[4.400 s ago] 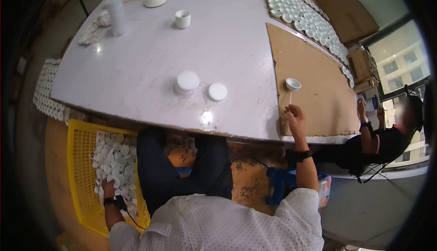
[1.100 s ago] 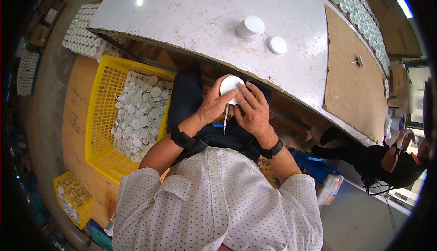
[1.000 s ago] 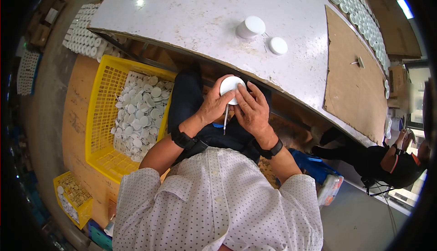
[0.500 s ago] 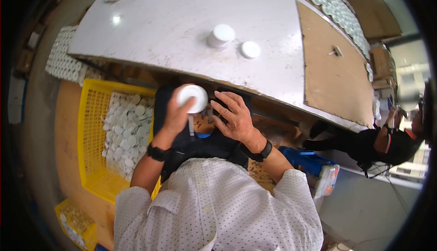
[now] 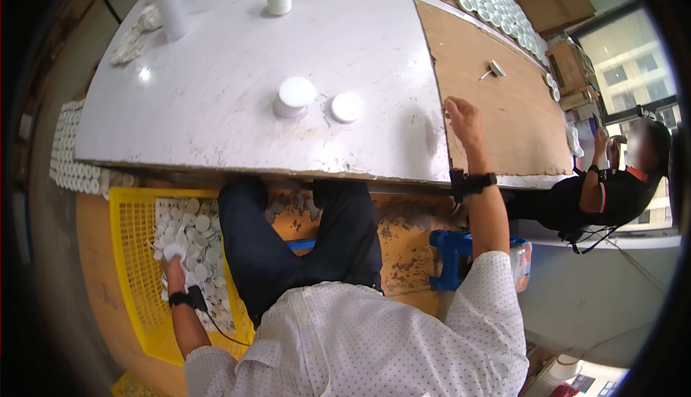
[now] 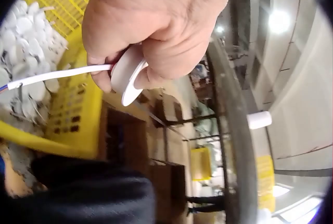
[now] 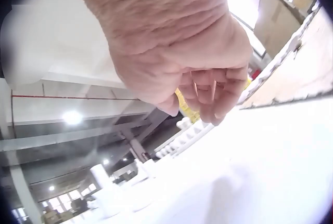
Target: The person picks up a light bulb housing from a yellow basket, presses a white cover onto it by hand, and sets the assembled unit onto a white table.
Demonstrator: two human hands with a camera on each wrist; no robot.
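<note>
Over the yellow basket, my left hand (image 5: 173,274) holds a white disc (image 5: 173,254), its rim pinched between thumb and fingers. In the left wrist view the disc (image 6: 127,75) has a raised round body, and a white-sleeved cable (image 6: 57,75) with coloured wire ends sticks out of it. My right hand (image 5: 465,125) hovers above the table by the cardboard's left edge. Loosely curled fingers (image 7: 223,96) hold nothing in the right wrist view. On the cardboard sheet (image 5: 518,127) lies a tipped white round piece (image 5: 497,69) with a thin lead.
The yellow basket (image 5: 137,267) holds many white discs (image 5: 201,242) with cables. On the table (image 5: 360,44) stand a white stack (image 5: 296,95), a flat white disc (image 5: 347,107) and a white cup (image 5: 279,0). Rows of white cups (image 5: 482,1) line the back right. Another person (image 5: 619,195) sits at right.
My hands were together at the disc over my lap; they have parted. The left carried the disc left over the basket, the right moved up over the table. The head view has shifted.
</note>
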